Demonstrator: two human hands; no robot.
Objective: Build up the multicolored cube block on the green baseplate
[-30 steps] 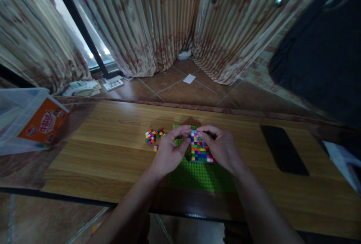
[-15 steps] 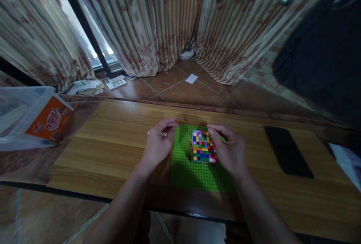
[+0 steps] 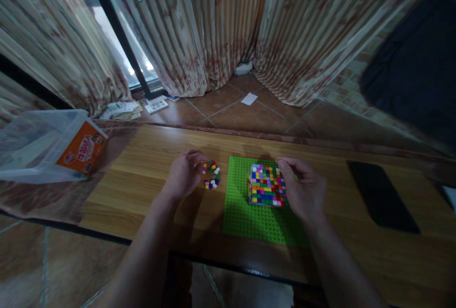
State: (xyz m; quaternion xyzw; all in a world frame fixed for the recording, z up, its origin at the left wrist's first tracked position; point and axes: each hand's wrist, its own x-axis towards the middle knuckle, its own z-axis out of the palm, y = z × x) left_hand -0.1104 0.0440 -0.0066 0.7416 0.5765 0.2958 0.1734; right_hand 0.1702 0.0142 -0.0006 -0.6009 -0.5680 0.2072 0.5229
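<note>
A block built from many small coloured toy bricks (image 3: 267,186) stands on a green studded baseplate (image 3: 242,225). At its right side is my right hand (image 3: 306,191), thumb and forefinger pinched together near the far right corner. What lies between those fingertips, if anything, is hidden. To the left of the baseplate, my left hand (image 3: 185,175) hovers by a loose ring of small coloured bricks (image 3: 213,183) on the wooden table. Its fingers are bent but apart, reaching toward the far bricks, and nothing shows in them.
A dark phone-like slab (image 3: 382,196) lies on the table (image 3: 142,194) at the right. A clear plastic bin (image 3: 42,170) with an orange label stands at the left. Curtains (image 3: 221,37) hang beyond the tiled floor, where papers (image 3: 121,110) lie.
My left hand has moved left, from the baseplate's edge to beside the loose bricks, which now show. My right hand stays at the block. The view has shifted slightly left.
</note>
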